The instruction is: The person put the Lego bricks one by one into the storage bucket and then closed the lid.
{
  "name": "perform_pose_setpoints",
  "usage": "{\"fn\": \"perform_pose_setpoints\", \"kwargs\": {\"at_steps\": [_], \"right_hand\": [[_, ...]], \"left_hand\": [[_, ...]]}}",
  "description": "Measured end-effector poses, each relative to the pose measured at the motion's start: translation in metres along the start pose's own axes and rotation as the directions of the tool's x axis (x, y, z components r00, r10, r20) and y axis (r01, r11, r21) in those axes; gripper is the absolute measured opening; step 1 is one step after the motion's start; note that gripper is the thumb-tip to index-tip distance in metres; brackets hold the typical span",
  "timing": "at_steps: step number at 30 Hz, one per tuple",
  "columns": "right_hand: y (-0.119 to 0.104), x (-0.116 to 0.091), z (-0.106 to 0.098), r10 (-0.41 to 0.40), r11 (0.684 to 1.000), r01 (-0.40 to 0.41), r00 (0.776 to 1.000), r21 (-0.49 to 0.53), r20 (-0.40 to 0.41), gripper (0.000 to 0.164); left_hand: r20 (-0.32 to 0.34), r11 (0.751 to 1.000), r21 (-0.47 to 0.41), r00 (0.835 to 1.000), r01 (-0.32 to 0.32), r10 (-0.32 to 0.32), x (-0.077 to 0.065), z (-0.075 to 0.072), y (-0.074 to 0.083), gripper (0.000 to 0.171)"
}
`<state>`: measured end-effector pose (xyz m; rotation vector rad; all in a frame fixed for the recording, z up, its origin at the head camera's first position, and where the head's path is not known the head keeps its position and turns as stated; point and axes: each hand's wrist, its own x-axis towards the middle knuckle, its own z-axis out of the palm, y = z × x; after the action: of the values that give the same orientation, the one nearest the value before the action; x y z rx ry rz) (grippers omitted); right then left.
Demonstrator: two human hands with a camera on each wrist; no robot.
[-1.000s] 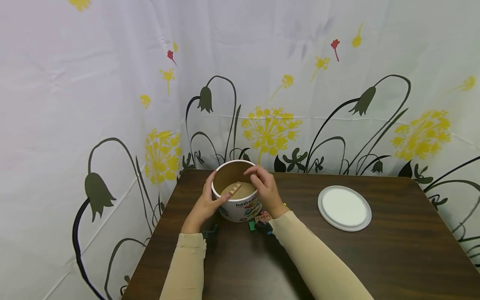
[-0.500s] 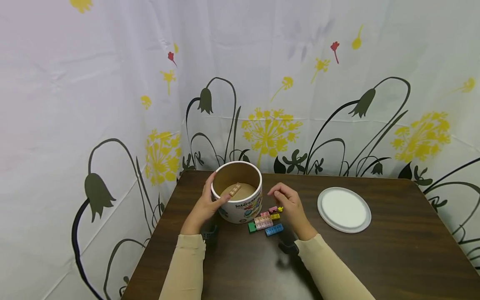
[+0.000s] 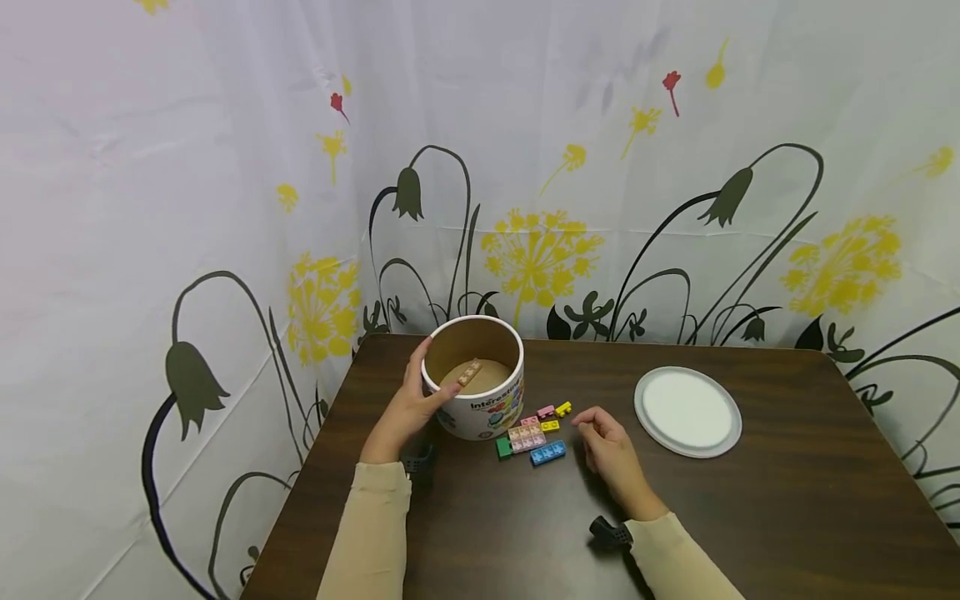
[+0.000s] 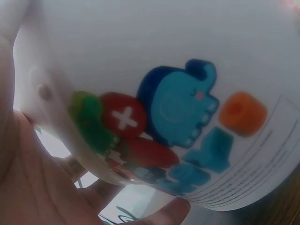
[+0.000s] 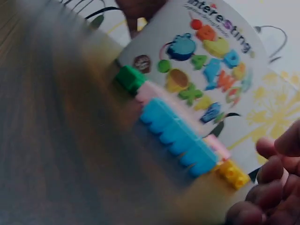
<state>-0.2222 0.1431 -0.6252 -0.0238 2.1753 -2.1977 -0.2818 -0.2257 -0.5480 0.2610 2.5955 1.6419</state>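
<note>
My left hand [image 3: 408, 414] grips a white printed bucket [image 3: 480, 421] at its left side, the thumb over the rim. Inside the bucket, close to the thumb tip, a tan toy brick [image 3: 470, 372] shows. Right of the bucket, my right hand [image 3: 617, 460] hovers low by the table, fingers loosely curled, nothing visible in them. Between it and the bucket lie a blue brick [image 3: 548, 452], a light pink brick [image 3: 527, 437], a green brick [image 3: 504, 448] and a yellow brick [image 3: 551, 426]. The right wrist view shows the blue brick [image 5: 178, 136] near the bucket's wall.
Small pink [image 3: 545, 412] and yellow pieces [image 3: 563, 409] lie behind the other bricks. A round white lid [image 3: 687, 412] rests on the dark wooden table [image 3: 810, 467] at the right. A flower-patterned curtain [image 3: 615, 108] hangs along the back edge.
My right hand has drawn back from over the bucket's rim, rightward and toward me, uncovering the bricks. The left hand and bucket have stayed in place.
</note>
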Motion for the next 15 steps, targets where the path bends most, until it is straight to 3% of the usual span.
{"fn": "perform_pose_setpoints", "kwargs": {"at_steps": [5, 11, 15], "right_hand": [[0.0015, 0.0007, 0.0070, -0.090, 0.966, 0.089, 0.996, -0.242, 0.009, 0.008], [0.0046, 0.0049, 0.0074, -0.125, 0.959, 0.137, 0.990, -0.249, 0.060, 0.007], [0.0076, 0.0084, 0.0040, -0.175, 0.921, 0.211, 0.975, -0.327, 0.136, 0.016]], "left_hand": [[0.008, 1.000, -0.005, 1.000, -0.010, 0.010, 0.0032, 0.0005, -0.0014, 0.106], [0.003, 1.000, -0.009, 1.000, -0.004, 0.004, 0.0021, -0.0006, -0.0004, 0.107], [0.003, 1.000, -0.004, 1.000, -0.007, 0.007, 0.0028, 0.0004, 0.0017, 0.106]]}}
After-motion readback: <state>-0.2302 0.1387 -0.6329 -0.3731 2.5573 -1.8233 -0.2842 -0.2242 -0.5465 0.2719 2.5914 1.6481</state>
